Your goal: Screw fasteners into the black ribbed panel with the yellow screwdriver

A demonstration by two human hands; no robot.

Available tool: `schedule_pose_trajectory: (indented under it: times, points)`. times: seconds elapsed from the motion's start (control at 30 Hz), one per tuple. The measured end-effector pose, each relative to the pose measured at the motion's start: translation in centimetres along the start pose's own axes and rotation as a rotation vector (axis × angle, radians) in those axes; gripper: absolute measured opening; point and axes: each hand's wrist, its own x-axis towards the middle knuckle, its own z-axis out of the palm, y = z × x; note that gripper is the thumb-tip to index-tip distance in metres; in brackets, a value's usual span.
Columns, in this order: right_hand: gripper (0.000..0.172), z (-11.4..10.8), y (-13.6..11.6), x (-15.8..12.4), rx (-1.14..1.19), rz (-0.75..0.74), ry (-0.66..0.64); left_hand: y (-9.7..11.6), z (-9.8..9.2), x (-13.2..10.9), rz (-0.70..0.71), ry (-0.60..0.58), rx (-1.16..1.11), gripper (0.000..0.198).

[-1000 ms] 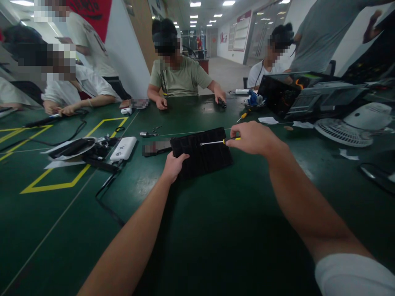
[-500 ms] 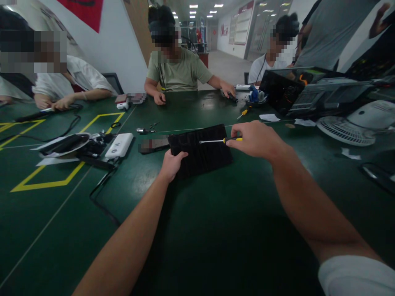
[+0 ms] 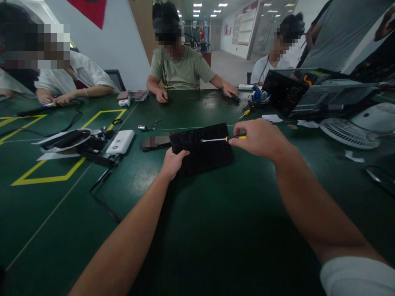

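A flat black panel (image 3: 203, 150) lies on the green table (image 3: 197, 230) in front of me. My left hand (image 3: 173, 162) grips its near left corner, fingers curled over the edge. My right hand (image 3: 261, 137) is closed around a small yellow-handled screwdriver (image 3: 220, 139), held nearly level over the panel with its metal tip pointing left above the panel's middle.
A white power bank (image 3: 120, 142) and black cables (image 3: 101, 193) lie to the left by yellow floor-style tape lines (image 3: 46, 179). A second yellow screwdriver (image 3: 245, 113), open electronics (image 3: 311, 94) and a white fan (image 3: 354, 131) stand to the right. Other people sit across the table.
The view has shifted slightly. My right hand and the screwdriver have drifted a little to the right over the panel; my left hand has kept its hold on the corner.
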Motion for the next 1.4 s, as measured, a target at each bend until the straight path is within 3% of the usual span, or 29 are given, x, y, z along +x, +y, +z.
schedule_pose_trajectory:
  times: [1.17,1.4]
  points:
    - [0.044,-0.21,-0.75,-0.15,-0.06,0.046,-0.082,0.7,0.29,-0.6,-0.011,0.011,-0.006,0.036]
    - [0.038,-0.03,-0.7,-0.3,-0.054,0.053,-0.082,0.6,0.27,-0.37,-0.021,0.017,0.002,0.039]
